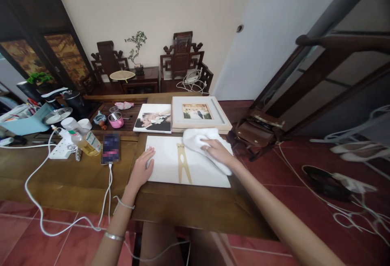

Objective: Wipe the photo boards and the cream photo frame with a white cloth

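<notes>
A flat white panel (164, 168) lies on the wooden table in front of me, with a tan A-shaped piece (183, 166) on its face. My left hand (143, 166) rests at the panel's left edge, its fingers stretched out and holding nothing. My right hand (215, 150) grips a bunched white cloth (195, 138) against the panel's right part. The cloth spreads past that hand and covers the panel's upper right corner. Just behind the panel are a couple photo print (155, 120) and a pale framed picture (199, 111), side by side.
On the table's left are a phone (110, 149) on a white cable, a bottle of yellow liquid (88, 142), a power strip (62, 148), a pink cup (115, 120) and a blue organizer (27, 122). A brown bag (258, 130) sits to the right.
</notes>
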A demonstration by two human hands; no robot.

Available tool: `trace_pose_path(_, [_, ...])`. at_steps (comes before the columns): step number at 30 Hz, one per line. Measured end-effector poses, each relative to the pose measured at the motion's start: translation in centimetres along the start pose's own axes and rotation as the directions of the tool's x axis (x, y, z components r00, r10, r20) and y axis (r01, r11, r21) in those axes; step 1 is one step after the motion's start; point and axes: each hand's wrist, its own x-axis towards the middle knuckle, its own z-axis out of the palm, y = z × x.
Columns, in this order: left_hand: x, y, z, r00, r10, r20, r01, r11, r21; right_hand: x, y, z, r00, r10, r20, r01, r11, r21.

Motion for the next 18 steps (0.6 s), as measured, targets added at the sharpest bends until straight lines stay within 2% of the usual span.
trace_pose_path(2, [0.0, 0.0, 0.0, 1.000, -0.005, -0.003, 0.005, 1.000, 0.001, 0.7, -1.2, 0.8, 0.998, 0.040, -0.044, -0.041, 0.999, -0.005])
trace_pose_path(5, [0.1, 0.1, 0.0, 1.000, -0.012, 0.008, 0.012, 1.000, 0.004, -1.2, -2.8, 1.9, 0.999, 0.035, -0.021, -0.036, 0.999, -0.032])
trace_pose_path(9, [0.0, 0.2, 0.0, 1.000, -0.011, 0.010, 0.011, 1.000, -0.002, -7.1, -3.8, 2.0, 0.986, -0.095, 0.140, 0.103, 0.993, -0.053])
trace_pose_path(13, [0.0, 0.2, 0.1, 1.000, -0.013, 0.010, 0.014, 1.000, -0.009, -11.6, -3.9, 0.5, 0.922, -0.221, 0.319, 0.225, 0.974, 0.025])
trace_pose_path(15, [0.0, 0.2, 0.1, 1.000, -0.015, 0.012, 0.015, 1.000, -0.010, -11.9, -3.7, -0.2, 0.903, -0.239, 0.358, 0.229, 0.971, 0.068])
trace_pose_path(18, [0.0, 0.3, 0.1, 1.000, -0.011, 0.010, 0.011, 1.000, -0.003, -9.9, -3.7, -0.3, 0.932, -0.205, 0.299, 0.195, 0.979, 0.063])
